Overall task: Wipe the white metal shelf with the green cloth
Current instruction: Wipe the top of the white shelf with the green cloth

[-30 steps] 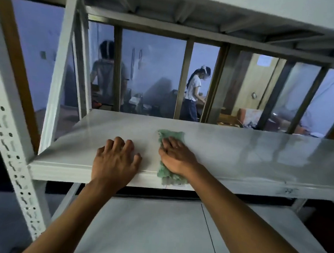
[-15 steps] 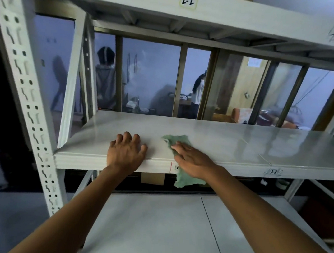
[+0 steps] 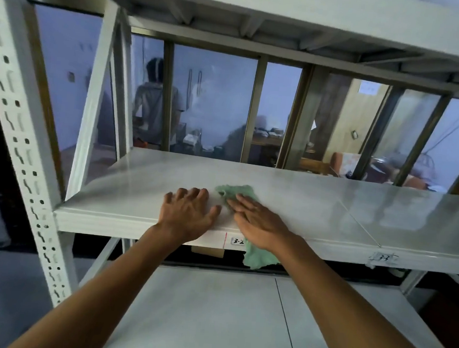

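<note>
The white metal shelf (image 3: pixel 316 205) runs across the middle of the view at chest height. A green cloth (image 3: pixel 235 192) lies on it near the front edge, and one end of it hangs down over the edge. My right hand (image 3: pixel 257 222) presses flat on the cloth with straight fingers. My left hand (image 3: pixel 189 214) rests flat on the bare shelf just left of the cloth, fingers spread.
A perforated white upright (image 3: pixel 25 141) stands at the left. Another shelf (image 3: pixel 290 11) sits overhead and a lower shelf (image 3: pixel 211 318) lies under my arms. Behind the rack is a glass partition (image 3: pixel 212 101) with a person beyond it.
My right hand has slid with the cloth slightly left, towards my left hand, and its fingers now lie flatter. More of the cloth hangs over the front edge. The left hand stays in place.
</note>
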